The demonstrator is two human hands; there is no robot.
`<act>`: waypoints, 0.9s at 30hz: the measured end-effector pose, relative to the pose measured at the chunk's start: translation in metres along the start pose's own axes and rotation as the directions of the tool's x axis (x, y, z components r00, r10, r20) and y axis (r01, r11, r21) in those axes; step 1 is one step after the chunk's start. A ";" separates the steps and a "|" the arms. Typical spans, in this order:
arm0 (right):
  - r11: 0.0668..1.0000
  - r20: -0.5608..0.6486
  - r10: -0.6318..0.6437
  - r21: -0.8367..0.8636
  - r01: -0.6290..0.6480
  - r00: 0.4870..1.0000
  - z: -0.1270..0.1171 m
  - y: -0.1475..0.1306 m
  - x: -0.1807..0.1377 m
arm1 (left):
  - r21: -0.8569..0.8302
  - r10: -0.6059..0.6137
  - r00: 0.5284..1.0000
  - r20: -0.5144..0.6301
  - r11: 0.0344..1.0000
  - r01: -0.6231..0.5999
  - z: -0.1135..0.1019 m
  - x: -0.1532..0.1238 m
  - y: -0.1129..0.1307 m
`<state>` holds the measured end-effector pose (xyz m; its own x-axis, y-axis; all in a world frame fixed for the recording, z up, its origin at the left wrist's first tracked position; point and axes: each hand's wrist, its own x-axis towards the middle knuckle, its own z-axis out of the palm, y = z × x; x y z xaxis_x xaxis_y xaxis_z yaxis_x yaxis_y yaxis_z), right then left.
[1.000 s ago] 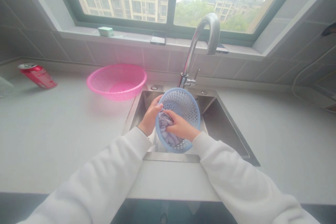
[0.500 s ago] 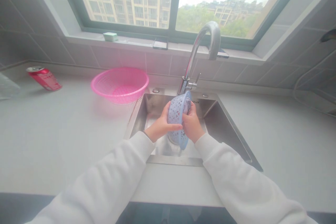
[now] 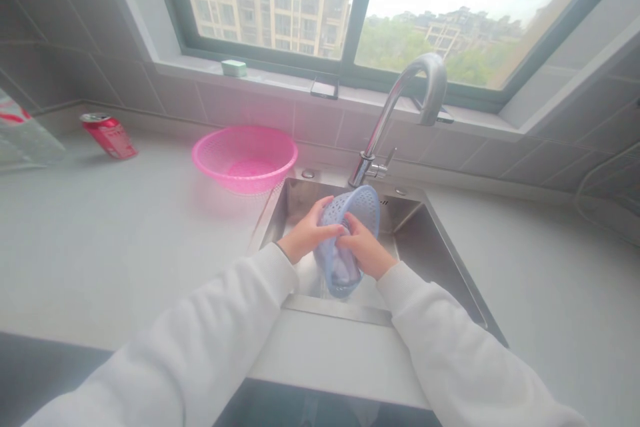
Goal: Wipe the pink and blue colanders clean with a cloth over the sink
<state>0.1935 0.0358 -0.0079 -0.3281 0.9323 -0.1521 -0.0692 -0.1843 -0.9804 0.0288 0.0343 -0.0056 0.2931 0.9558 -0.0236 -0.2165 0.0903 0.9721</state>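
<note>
Over the steel sink (image 3: 430,247), a blue plastic basket (image 3: 369,203) with small cut-out holes is held tilted on its side, its opening facing right. My left hand (image 3: 307,235) grips the basket's left wall, thumb over the rim. Inside the basket, my right hand (image 3: 365,247) is closed on a pale, crumpled cloth (image 3: 345,265) and presses it against the wall. Part of the cloth is hidden by the fingers.
A pink basket (image 3: 280,177) stands on the counter left of the sink. Farther left are a red can (image 3: 111,137) and a clear plastic bag (image 3: 30,140). The chrome faucet (image 3: 387,107) arches behind the sink. A green soap-like block (image 3: 234,68) sits on the windowsill.
The blue basket has turned so its inside shows more. My right hand has moved down and left within it, with the cloth. The camera view has tilted slightly.
</note>
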 end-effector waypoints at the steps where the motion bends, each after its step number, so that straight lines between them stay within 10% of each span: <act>1: 0.991 -0.041 -0.016 0.135 0.022 0.999 -0.002 -0.001 0.000 | 0.053 0.050 0.998 0.040 0.997 -0.052 -0.002 0.001 -0.002; 7: 0.883 -0.231 -0.074 0.437 0.171 0.970 -0.007 -0.010 0.002 | 0.016 0.181 0.970 0.164 0.982 -0.186 0.000 0.004 -0.011; 20: 0.985 0.133 -0.050 -0.158 0.071 0.990 -0.009 -0.008 -0.002 | -0.260 -0.082 0.995 -0.054 0.963 0.065 -0.003 -0.005 0.002; 27: 0.990 -0.111 -0.141 0.016 0.143 0.984 -0.008 0.002 0.008 | -0.271 -0.023 0.997 -0.075 0.963 0.002 -0.002 0.000 -0.002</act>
<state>0.1986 0.0454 -0.0126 -0.2086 0.9777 -0.0257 -0.1308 -0.0539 -0.9899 0.0278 0.0348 -0.0079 0.2269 0.9718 -0.0633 -0.4602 0.1643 0.8725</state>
